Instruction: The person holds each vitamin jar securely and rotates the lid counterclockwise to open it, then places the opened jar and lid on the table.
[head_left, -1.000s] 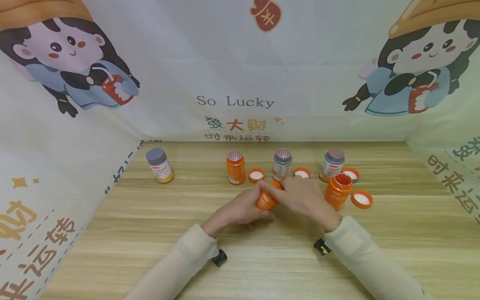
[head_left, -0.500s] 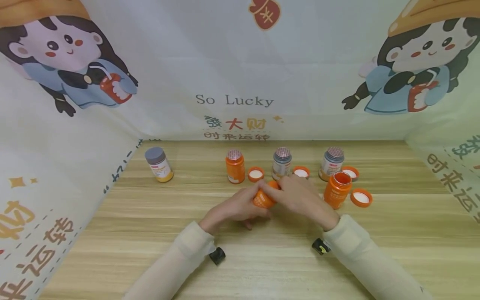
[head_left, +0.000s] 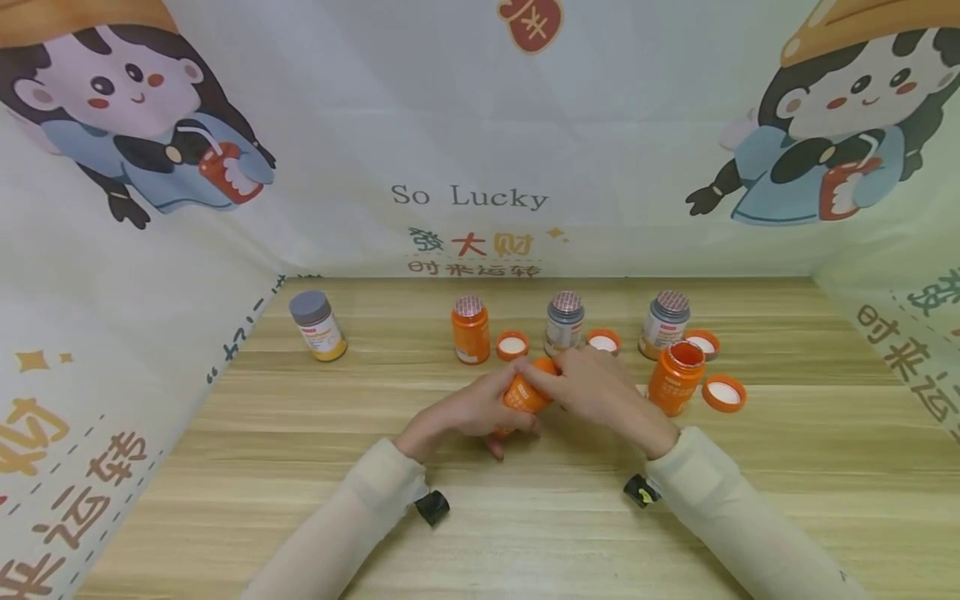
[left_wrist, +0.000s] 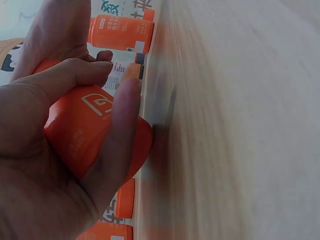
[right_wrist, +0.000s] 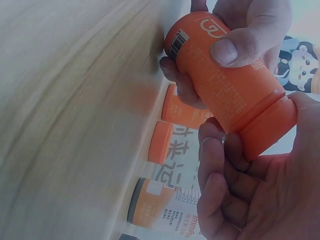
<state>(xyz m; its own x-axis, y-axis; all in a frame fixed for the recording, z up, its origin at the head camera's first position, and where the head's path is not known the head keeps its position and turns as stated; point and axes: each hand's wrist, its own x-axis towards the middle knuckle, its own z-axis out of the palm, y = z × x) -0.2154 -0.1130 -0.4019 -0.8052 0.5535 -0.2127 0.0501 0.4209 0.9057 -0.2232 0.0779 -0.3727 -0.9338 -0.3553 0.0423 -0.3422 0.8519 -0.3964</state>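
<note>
In the head view an orange supplement bottle is held tilted above the table between both hands. My left hand grips its body, and the left wrist view shows the fingers wrapped round the bottle. Fingers and thumb of my right hand hold the orange screw cap at its upper end. In the right wrist view the cap sits on the bottle's neck, with a narrow line between cap and body. Part of the cap is hidden by the right hand in the head view.
Foil-sealed bottles stand behind: one orange, two grey-necked. An uncapped orange bottle stands right. Several caps lie upturned, one at far right. A grey-capped bottle stands left. Printed cloth walls the table.
The held bottle has shifted slightly left, with more of its orange body showing below my left hand. Both hands keep their grip, and the standing bottles and loose caps stay in place.
</note>
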